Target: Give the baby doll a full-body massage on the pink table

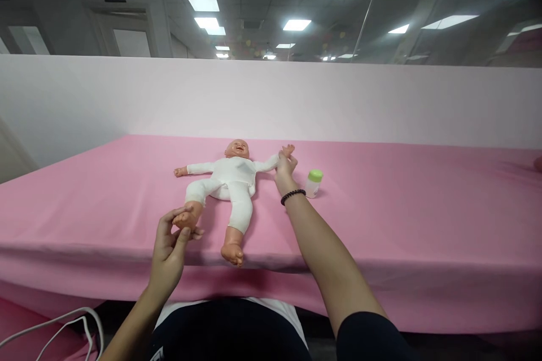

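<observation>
A baby doll (234, 179) with a white cloth body lies on its back on the pink-covered table (402, 203), head away from me. My left hand (171, 240) is closed around the doll's bare foot on the left side, which is lifted a little. With fingers closed at the wrist of the doll's outstretched arm on the right, my right hand (287, 168) wears a dark beaded band. The doll's other leg rests near the table's front edge, and its other arm lies stretched out to the left.
Just right of my right wrist stands a small clear bottle with a green cap (314, 183). A white partition (271, 98) with glass above runs behind the table. White cables (71, 318) hang at the lower left. Something skin-toned (537, 164) shows at the far right edge.
</observation>
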Motion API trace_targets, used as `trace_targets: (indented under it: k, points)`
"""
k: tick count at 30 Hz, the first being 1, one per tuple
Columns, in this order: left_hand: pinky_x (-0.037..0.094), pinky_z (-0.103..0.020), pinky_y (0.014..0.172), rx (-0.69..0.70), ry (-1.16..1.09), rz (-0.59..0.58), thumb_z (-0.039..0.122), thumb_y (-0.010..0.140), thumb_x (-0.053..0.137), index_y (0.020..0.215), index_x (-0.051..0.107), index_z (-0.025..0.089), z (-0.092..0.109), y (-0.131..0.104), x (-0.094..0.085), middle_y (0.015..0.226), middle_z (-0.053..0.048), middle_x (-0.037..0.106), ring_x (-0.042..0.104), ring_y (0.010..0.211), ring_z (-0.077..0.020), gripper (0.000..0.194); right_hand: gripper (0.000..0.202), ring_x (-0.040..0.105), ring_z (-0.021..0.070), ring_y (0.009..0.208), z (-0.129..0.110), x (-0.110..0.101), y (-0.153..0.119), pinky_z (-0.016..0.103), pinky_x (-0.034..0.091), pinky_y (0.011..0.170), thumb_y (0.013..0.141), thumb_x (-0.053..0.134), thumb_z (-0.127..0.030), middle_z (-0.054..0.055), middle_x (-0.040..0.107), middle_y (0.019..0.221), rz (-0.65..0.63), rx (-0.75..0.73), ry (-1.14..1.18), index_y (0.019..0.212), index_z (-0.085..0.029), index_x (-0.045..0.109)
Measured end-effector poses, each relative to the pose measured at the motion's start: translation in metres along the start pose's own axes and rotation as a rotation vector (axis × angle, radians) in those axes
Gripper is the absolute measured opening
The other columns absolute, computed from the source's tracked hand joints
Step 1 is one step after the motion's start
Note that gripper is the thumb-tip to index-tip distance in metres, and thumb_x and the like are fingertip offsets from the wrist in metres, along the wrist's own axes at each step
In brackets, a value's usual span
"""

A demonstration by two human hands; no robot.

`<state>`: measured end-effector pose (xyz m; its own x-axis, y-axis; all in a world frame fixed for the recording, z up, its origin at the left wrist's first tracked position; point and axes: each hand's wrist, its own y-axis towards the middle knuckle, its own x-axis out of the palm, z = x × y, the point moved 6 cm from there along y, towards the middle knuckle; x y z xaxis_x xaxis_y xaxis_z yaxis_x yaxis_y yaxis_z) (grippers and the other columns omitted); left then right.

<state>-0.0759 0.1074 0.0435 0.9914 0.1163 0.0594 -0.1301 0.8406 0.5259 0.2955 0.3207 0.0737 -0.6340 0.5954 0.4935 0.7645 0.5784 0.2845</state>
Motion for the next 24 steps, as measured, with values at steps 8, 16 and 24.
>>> trace_targets:
  k: [8,16,24]
  points:
    - [0.066,-0.036,0.075,0.044,-0.067,-0.195,0.042,0.09,0.069,0.118,0.054,0.023,0.01,0.099,0.058,0.13,-0.008,0.065,0.072,0.071,-0.0118,0.037,0.039,0.069,0.0235,0.112,-0.041,0.06,-0.074,0.04,0.054,0.102,0.078,0.076,-0.028,0.007,0.073,0.12,-0.646,-0.391,-0.249,0.114,-0.023,0.063]
    - [0.065,-0.037,0.074,0.025,0.012,-0.274,0.044,0.09,0.067,0.117,0.054,0.022,-0.003,0.107,0.077,0.123,-0.008,0.069,0.073,0.074,-0.0146,0.037,0.042,0.066,0.0286,0.124,-0.032,0.068,-0.096,0.049,0.049,0.111,0.077,0.073,-0.019,0.005,0.073,0.13,-0.901,-0.477,-0.414,0.118,-0.026,0.068]
    - [0.065,-0.033,0.073,0.046,0.043,-0.187,0.041,0.098,0.067,0.127,0.055,0.027,0.018,0.041,0.018,0.142,-0.008,0.063,0.075,0.078,-0.0141,0.035,0.039,0.071,0.0207,0.107,-0.021,0.019,-0.029,0.037,0.058,0.099,0.081,0.073,-0.027,0.012,0.072,0.123,-0.071,-0.035,-0.177,0.115,-0.018,0.056]
